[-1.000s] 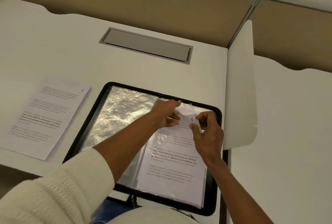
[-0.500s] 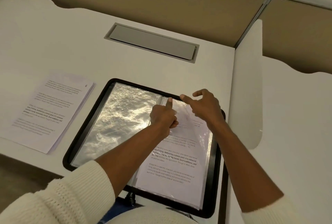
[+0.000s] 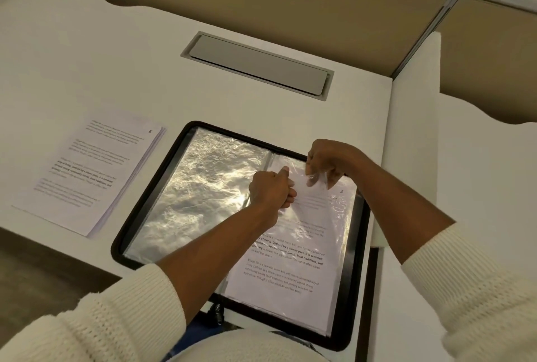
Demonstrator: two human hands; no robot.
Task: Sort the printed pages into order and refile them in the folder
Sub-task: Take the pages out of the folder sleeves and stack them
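A second ago a sheet's top corner stood out of the sleeve mouth between the fingers; now it no longer protrudes, and the left hand point(image 3: 271, 190), fingers curled, and the right hand point(image 3: 325, 162) both pinch the top edge of the crinkled clear plastic sleeve point(image 3: 334, 216), so this page looks filed, or nearly. The white printed page point(image 3: 279, 274) numbered 3 lies flat in the right half of the open black-rimmed folder point(image 3: 350, 289) on the white desk point(image 3: 116, 56). The loose stack of printed pages point(image 3: 87, 175), topped by 6, waits left of it.
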